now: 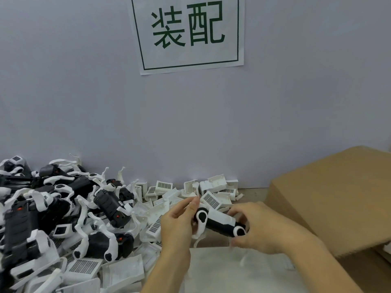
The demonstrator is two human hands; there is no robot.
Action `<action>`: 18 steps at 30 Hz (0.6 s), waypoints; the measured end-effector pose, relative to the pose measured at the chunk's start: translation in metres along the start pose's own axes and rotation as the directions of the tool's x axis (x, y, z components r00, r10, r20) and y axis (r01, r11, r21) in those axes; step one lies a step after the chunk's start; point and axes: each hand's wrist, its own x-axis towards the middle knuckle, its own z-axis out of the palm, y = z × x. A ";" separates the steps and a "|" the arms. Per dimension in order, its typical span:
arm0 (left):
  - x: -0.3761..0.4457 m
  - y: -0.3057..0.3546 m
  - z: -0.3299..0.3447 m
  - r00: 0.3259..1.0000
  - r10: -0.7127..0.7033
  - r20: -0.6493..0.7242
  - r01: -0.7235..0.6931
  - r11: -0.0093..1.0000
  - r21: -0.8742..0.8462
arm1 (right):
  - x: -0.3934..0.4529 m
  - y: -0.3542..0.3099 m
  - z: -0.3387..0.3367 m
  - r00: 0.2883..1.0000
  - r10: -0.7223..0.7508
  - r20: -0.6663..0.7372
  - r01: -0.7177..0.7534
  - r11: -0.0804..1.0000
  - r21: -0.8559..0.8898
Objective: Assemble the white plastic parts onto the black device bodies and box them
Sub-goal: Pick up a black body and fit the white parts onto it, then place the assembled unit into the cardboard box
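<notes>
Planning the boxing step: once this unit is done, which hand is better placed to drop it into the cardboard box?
Probably the right hand: it grips the black device body at the end nearest the cardboard box, which sits on that side. The left hand is farther away.

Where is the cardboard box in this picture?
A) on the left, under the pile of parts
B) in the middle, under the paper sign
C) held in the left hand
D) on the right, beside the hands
D: the cardboard box stands at the right edge, next to the right hand.

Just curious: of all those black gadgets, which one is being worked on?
The black gadget held up between the left hand and right hand; the others lie in the pile.
</notes>
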 end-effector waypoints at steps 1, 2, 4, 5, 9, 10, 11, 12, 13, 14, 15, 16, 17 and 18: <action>0.002 -0.001 -0.001 1.000 -0.017 0.005 0.017 1.000 -0.010 | 0.001 0.001 0.002 1.000 -0.020 -0.017 0.020 1.000 0.012; 0.003 -0.001 -0.002 0.999 -0.044 0.019 0.044 0.998 -0.038 | 0.003 0.004 0.003 0.999 -0.032 -0.033 0.032 0.999 0.022; 0.004 -0.002 -0.002 0.993 -0.107 0.051 0.113 0.985 -0.130 | 0.003 0.010 0.001 0.997 -0.045 -0.060 0.049 0.997 0.060; 0.004 -0.003 -0.002 0.991 -0.116 0.060 0.124 0.979 -0.159 | 0.002 0.014 0.000 0.996 -0.050 -0.068 0.057 0.993 0.106; 0.001 -0.007 0.003 0.992 -0.060 0.112 0.079 0.982 -0.174 | 0.000 0.020 0.000 0.997 -0.018 -0.078 0.042 0.949 0.313; 0.000 -0.007 0.005 0.991 -0.054 0.124 0.071 0.987 -0.142 | 0.001 0.022 0.000 0.994 0.002 -0.106 0.034 0.941 0.337; -0.002 -0.007 0.008 0.991 -0.047 0.127 0.057 0.995 -0.079 | 0.003 0.024 0.000 0.988 0.024 -0.154 0.036 0.927 0.373; -0.004 -0.008 0.010 0.991 -0.026 0.128 0.026 1.000 0.004 | 0.003 0.025 -0.003 0.976 0.051 -0.212 0.049 0.897 0.440; -0.007 -0.009 0.012 0.990 -0.001 0.142 -0.012 0.996 0.087 | 0.003 0.025 -0.007 0.958 0.093 -0.272 0.072 0.839 0.540; -0.008 -0.011 0.013 0.985 0.019 0.169 -0.047 0.986 0.160 | 0.003 0.025 -0.012 0.936 0.150 -0.318 0.104 0.748 0.656; -0.010 -0.013 0.014 0.980 0.027 0.198 -0.072 0.973 0.220 | 0.001 0.025 -0.019 0.913 0.217 -0.345 0.136 0.635 0.760; -0.012 -0.015 0.015 0.975 0.031 0.222 -0.090 0.960 0.265 | -0.002 0.023 -0.029 0.885 0.287 -0.366 0.174 0.526 0.832; -0.013 -0.017 0.015 0.971 0.032 0.239 -0.105 0.949 0.298 | -0.005 0.023 -0.039 0.849 0.350 -0.396 0.220 0.448 0.866; -0.014 -0.019 0.015 0.967 0.036 0.252 -0.118 0.940 0.321 | -0.010 0.024 -0.050 0.803 0.409 -0.434 0.277 0.390 0.878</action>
